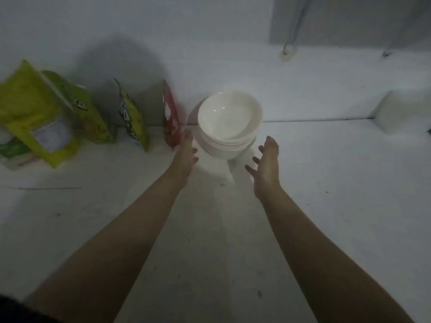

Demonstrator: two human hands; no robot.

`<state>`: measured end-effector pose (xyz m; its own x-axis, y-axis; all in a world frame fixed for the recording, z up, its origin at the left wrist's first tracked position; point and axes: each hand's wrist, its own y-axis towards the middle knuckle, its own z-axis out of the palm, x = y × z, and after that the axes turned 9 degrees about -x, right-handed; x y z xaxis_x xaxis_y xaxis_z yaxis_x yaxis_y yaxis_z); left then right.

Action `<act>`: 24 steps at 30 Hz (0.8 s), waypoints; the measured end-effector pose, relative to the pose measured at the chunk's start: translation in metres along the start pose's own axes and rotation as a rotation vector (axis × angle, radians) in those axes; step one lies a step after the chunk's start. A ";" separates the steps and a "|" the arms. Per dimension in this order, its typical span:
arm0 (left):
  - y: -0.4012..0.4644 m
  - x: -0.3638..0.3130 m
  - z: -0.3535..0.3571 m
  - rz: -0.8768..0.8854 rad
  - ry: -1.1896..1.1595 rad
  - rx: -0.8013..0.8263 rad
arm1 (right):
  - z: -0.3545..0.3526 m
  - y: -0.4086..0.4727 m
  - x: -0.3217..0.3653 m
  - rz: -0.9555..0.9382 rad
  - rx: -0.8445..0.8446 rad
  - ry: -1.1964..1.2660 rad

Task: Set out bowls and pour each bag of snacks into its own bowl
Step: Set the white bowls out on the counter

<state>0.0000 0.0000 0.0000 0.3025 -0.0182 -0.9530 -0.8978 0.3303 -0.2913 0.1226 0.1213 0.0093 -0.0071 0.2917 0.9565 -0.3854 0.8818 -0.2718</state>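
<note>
A stack of several white bowls (229,123) stands on the white counter (210,229) near the back wall. My left hand (185,151) reaches toward the stack's left side, fingers straight and holding nothing. My right hand (265,163) is just to the right and in front of the stack, fingers spread, apart from the bowls. Along the wall to the left stand snack bags: a red bag (171,117) close to my left hand, a yellow-green bag (131,117), another green bag (86,108), and a large yellow-green pouch (35,113) leaning at the far left.
A white block (403,110) sits at the right against the wall. A grey panel with metal rods (296,24) hangs on the wall at the upper right. The scene is dim and slightly blurred.
</note>
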 end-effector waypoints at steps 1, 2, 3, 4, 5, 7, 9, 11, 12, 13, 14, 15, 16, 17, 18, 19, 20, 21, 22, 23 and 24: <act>0.006 -0.003 0.005 -0.010 -0.012 -0.021 | 0.003 0.006 0.004 0.020 0.030 0.025; 0.011 -0.005 0.009 -0.028 -0.035 -0.037 | 0.005 0.013 0.007 0.033 0.056 0.034; 0.020 -0.006 0.012 -0.048 -0.060 -0.040 | 0.008 0.021 0.011 0.033 0.092 0.043; 0.023 -0.011 0.013 -0.074 -0.088 -0.032 | 0.012 0.027 0.017 0.034 0.131 0.051; 0.028 -0.012 0.014 -0.082 -0.090 -0.017 | 0.016 0.032 0.022 0.032 0.165 0.043; 0.029 -0.015 0.013 -0.080 -0.041 0.033 | 0.023 0.039 0.027 0.039 0.204 0.023; 0.024 -0.015 0.014 -0.031 0.034 0.053 | 0.028 0.040 0.029 0.012 0.205 -0.002; 0.016 -0.009 0.013 0.041 0.078 0.012 | 0.030 0.032 0.027 -0.028 0.187 -0.043; 0.009 -0.003 0.010 0.084 0.088 -0.010 | 0.030 0.026 0.023 -0.043 0.183 -0.059; 0.001 0.003 0.006 0.125 0.092 -0.022 | 0.029 0.018 0.020 -0.053 0.184 -0.069; -0.008 0.009 0.000 0.165 0.103 -0.034 | 0.027 0.008 0.017 -0.064 0.184 -0.075; -0.016 0.016 -0.009 0.202 0.114 -0.048 | 0.026 -0.003 0.015 -0.072 0.186 -0.078; -0.030 0.020 -0.019 0.235 0.122 -0.058 | 0.024 -0.017 0.013 -0.073 0.187 -0.079; -0.043 0.023 -0.029 0.263 0.141 -0.074 | 0.021 -0.031 0.010 -0.071 0.181 -0.080; -0.058 0.026 -0.041 0.301 0.155 -0.090 | 0.019 -0.047 0.008 -0.072 0.183 -0.081; -0.072 0.029 -0.053 0.344 0.156 -0.107 | 0.017 -0.065 0.005 -0.073 0.190 -0.088; -0.085 0.032 -0.067 0.379 0.126 -0.127 | 0.016 -0.084 0.003 -0.068 0.201 -0.094; -0.097 0.034 -0.081 0.385 0.076 -0.160 | 0.016 -0.102 0.002 -0.056 0.213 -0.100; -0.107 0.036 -0.096 0.364 0.021 -0.193 | 0.018 -0.120 0.001 -0.045 0.227 -0.106; -0.116 0.036 -0.110 0.326 -0.028 -0.224 | 0.021 -0.136 0.000 -0.032 0.241 -0.118; -0.124 0.035 -0.126 0.296 -0.065 -0.249 | 0.026 -0.154 -0.002 -0.022 0.256 -0.132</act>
<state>0.0816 -0.1607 -0.0077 0.0311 0.1064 -0.9938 -0.9970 0.0733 -0.0233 0.1574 -0.0244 0.0523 -0.1101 0.2082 0.9719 -0.6069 0.7602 -0.2317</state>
